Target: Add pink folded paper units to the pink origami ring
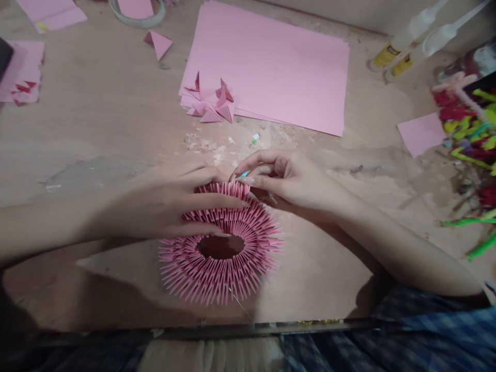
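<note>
A round pink ring of folded paper pieces [222, 279] lies near the table's front edge, with an oval hole in its middle. My left hand [197, 201] rests over the ring's upper left part, its fingers spread across the pleats and gripping the far rim. My right hand [275, 173] is at the ring's far edge, thumb and fingers pinched together by the pink folds. A bit of blue shows between its fingers; what exactly it pinches is hidden. A thin wire-like strand sticks out at the ring's near side.
Behind the hands lie a stack of pink sheets [275, 72] and several folded pink pieces [217, 106]. A tape roll [137, 20] is at the back left. Two glue bottles [403, 59], a pink square [421, 134] and colourful fuzzy stems [473, 129] are right.
</note>
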Demonstrator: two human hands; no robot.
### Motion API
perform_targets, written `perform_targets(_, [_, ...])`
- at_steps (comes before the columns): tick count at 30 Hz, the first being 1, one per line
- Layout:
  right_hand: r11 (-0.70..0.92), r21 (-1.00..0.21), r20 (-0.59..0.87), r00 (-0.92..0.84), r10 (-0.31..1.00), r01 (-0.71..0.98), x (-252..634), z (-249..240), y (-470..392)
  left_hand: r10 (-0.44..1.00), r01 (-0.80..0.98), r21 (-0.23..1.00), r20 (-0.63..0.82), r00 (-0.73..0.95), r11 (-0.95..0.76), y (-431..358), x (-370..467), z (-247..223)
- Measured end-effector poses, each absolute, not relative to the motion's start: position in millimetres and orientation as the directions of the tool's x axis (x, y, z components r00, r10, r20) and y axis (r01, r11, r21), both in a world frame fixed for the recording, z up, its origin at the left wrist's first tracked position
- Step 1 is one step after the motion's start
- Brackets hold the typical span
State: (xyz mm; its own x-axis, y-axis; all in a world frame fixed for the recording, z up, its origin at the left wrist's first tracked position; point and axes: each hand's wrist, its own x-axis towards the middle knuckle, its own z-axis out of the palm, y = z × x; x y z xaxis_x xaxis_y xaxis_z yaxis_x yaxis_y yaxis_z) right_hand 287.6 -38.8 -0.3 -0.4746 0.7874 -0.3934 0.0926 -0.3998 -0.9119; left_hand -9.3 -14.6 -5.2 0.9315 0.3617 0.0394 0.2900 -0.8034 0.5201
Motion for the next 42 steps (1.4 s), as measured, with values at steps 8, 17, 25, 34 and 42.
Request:
perform_targets(8, [-0.409, -0.911, -0.392, -0.428, 0.814, 0.057, 285.0, 5.0, -39.5, 0.376, 0.286, 0.648, 0.001, 0.927, -0.706, -10.9, -9.8, 2.3])
perform_targets(17, [-0.424, -0.905, -0.397, -0.401, 0.826, 0.024, 293.2, 4.2, -45.9, 0.386, 0.292, 0.612, 0.024, 0.922, -0.735, -18.7, -11.8, -10.2])
perform_targets(25, [-0.44, -0.897, -0.421, -0.365, 0.83, 0.033, 289.3, 4.5, -49.7, 0.37, 0.262, 0.601, 0.06, 0.927, -0.755, -17.0, -10.8, 2.3])
perform_targets(34, [-0.433, -0.902, -0.409, -0.331, 0.85, 0.003, 289.3, 2.1, -50.8, 0.3, 0.21, 0.481, 0.118, 0.947, -0.851, -14.2, -9.7, 11.9])
perform_targets(42, [-0.463, -0.886, -0.433, -0.326, 0.84, -0.016, 289.4, 2.9, -50.2, 0.304, 0.203, 0.456, 0.159, 0.939, -0.866, -17.9, -11.4, 5.3])
